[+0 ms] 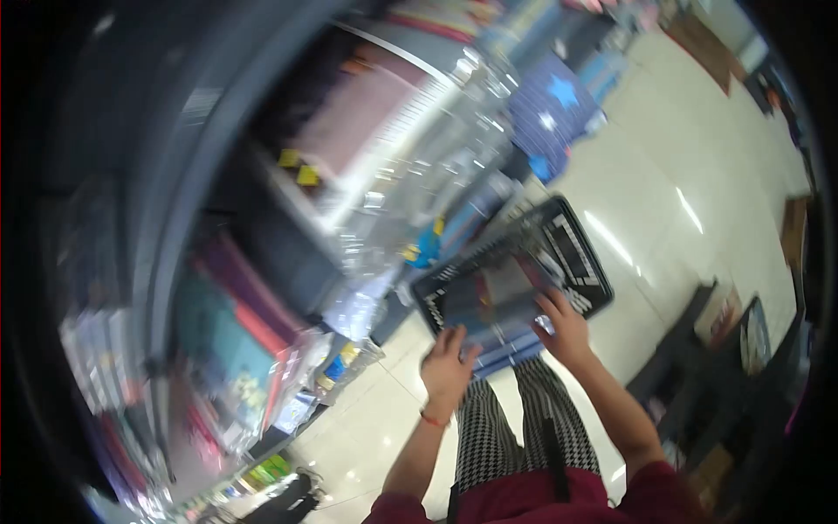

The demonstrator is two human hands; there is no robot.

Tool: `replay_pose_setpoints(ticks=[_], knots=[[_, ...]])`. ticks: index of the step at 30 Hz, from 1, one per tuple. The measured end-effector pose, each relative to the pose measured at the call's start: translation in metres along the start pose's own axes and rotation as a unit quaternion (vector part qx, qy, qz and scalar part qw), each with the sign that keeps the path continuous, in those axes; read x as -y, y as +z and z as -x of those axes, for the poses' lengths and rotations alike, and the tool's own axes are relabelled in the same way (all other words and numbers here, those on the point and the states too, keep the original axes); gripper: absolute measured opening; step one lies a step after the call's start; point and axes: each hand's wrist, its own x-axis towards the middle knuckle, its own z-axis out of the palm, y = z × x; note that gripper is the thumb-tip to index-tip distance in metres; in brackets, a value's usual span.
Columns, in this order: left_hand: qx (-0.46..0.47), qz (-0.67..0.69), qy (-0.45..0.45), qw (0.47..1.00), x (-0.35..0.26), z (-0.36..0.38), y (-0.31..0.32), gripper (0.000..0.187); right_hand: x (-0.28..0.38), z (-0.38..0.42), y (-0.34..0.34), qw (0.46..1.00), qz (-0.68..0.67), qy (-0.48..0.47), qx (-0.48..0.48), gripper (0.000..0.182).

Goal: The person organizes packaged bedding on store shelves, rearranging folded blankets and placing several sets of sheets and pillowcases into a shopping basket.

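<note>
A black basket [576, 251] with slotted sides is in front of my legs. Over its near side lies a flat, plastic-wrapped package [497, 306], dark and bluish with a reddish strip, seemingly folded cloth; blur hides its exact kind. My left hand [448, 371] has its fingers curled on the near left edge of this package. At the package's right edge, my right hand [563, 327] grips with bent fingers. Blue layers [508, 356] show along the near edge, between the hands.
Shelves on the left hold plastic-wrapped packs [231, 349] and a white-edged box [367, 131] under clear wrap. A blue star-patterned pack [554, 109] sits beyond the basket. Shiny tile floor [672, 201] extends to the right, where a dark low rack [698, 349] holds goods.
</note>
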Motion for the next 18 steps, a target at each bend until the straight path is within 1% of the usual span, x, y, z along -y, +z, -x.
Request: replay_pose_setpoints(ticks=[1,2,3,4,6,8,9,12,13,15,16,17,18], knots=[[-0.036,0.008,0.015,0.999,-0.014,0.019,-0.022,0.043,0.023,0.013,-0.033,0.998,-0.038,0.047,0.025,0.049],[-0.075,0.017,0.033,0.997,-0.028,0.036,-0.043,0.042,0.031,0.029,-0.051,0.999,-0.029,0.031,-0.006,0.046],[-0.097,0.043,0.050,0.993,-0.044,0.051,-0.067,0.042,0.053,0.042,-0.083,0.999,0.007,0.021,-0.040,0.047],[-0.118,0.070,0.069,0.988,-0.061,0.067,-0.092,0.041,0.064,0.058,-0.105,0.998,0.001,0.031,-0.055,0.048],[-0.131,0.163,0.096,0.973,-0.087,0.094,-0.138,0.035,0.095,0.081,-0.154,0.995,0.007,0.047,-0.086,0.050],[-0.151,0.197,0.129,0.960,-0.106,0.113,-0.182,0.035,0.125,0.101,-0.197,0.991,0.042,0.032,-0.127,0.051],[-0.156,0.216,0.144,0.953,-0.110,0.123,-0.199,0.035,0.140,0.104,-0.214,0.987,0.045,0.008,-0.157,0.052],[-0.250,0.238,0.246,0.905,-0.110,0.136,-0.248,0.041,0.183,0.119,-0.249,0.965,0.068,-0.056,-0.249,0.053],[-0.267,0.268,0.267,0.886,-0.110,0.143,-0.266,0.040,0.201,0.118,-0.258,0.951,0.083,-0.081,-0.285,0.053],[-0.330,0.268,0.313,0.849,-0.106,0.155,-0.303,0.039,0.224,0.117,-0.268,0.918,0.107,-0.144,-0.353,0.052],[-0.361,0.265,0.333,0.830,-0.101,0.162,-0.318,0.039,0.237,0.113,-0.270,0.901,0.097,-0.183,-0.380,0.049],[-0.374,0.266,0.339,0.822,-0.094,0.170,-0.328,0.031,0.255,0.107,-0.268,0.883,0.084,-0.222,-0.406,0.047],[-0.409,0.249,0.340,0.809,-0.086,0.177,-0.337,0.031,0.269,0.099,-0.265,0.862,0.069,-0.259,-0.431,0.045]])
